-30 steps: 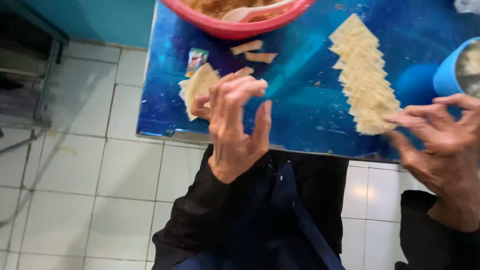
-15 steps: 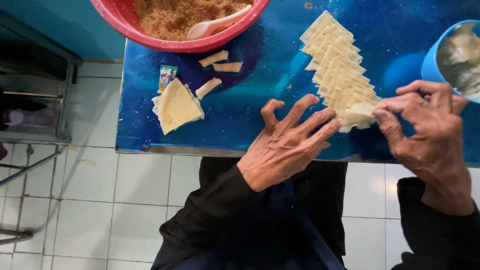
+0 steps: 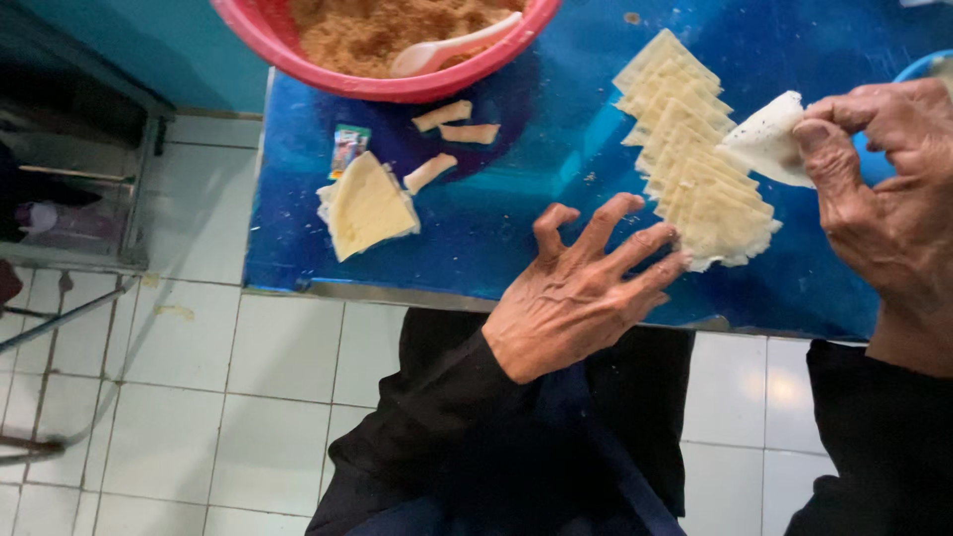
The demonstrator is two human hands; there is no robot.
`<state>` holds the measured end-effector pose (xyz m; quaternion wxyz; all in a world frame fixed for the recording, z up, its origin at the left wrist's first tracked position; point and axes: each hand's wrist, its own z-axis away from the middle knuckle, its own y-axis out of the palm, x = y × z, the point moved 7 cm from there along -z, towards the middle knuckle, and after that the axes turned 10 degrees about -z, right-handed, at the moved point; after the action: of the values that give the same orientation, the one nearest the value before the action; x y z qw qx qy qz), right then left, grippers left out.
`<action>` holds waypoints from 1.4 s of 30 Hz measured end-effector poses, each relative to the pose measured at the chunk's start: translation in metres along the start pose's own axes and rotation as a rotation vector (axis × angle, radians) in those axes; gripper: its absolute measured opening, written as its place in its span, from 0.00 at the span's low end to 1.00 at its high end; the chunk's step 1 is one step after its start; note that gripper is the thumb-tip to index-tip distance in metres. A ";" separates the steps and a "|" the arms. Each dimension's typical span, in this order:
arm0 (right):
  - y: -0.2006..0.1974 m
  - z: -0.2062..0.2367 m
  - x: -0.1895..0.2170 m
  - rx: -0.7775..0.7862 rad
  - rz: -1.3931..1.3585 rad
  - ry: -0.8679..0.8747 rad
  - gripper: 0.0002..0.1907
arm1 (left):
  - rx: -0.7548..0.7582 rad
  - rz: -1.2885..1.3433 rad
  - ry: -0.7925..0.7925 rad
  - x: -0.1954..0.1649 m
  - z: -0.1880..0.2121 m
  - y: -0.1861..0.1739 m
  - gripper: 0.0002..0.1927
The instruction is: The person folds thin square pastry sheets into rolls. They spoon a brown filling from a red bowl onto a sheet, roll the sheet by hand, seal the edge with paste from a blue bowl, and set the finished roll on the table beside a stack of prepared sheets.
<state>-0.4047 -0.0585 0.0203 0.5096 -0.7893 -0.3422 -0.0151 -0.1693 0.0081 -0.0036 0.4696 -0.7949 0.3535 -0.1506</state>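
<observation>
At the right edge of the frame the right hand [image 3: 884, 199] pinches a thin, pale, triangular pastry wrapper [image 3: 769, 144] between thumb and fingers, its grip closed on one corner so the sheet hangs free just above the overlapping row of pale yellow triangular wrappers [image 3: 695, 164] laid out on the glossy blue surface [image 3: 516, 208]. The fanned overlap probably lets each sheet be peeled off singly. The left hand [image 3: 581, 298], low in the centre, has its fingers spread and its grip open, holding nothing; its fingertips reach toward the near end of the row, perhaps steadying it, though contact is hard to judge. At centre left lies a small stack of folded yellow triangles [image 3: 367, 203], with three short pale dough strips [image 3: 452, 139] just beside it. The pink plastic bowl of brown crumbly filling [image 3: 397, 40] with a white spoon [image 3: 452, 45] is cut off at the top edge. A blue container [image 3: 918, 67] at upper right is mostly hidden behind the right hand.
</observation>
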 end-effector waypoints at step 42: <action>0.178 -0.295 0.158 0.406 0.454 -0.249 0.21 | -0.140 0.055 -0.167 0.139 0.068 -0.079 0.11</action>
<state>-0.0887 -0.2597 0.0791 0.6010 -0.7236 -0.2134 0.2641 0.0002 -0.0218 0.0163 0.4446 -0.8257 0.3443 -0.0457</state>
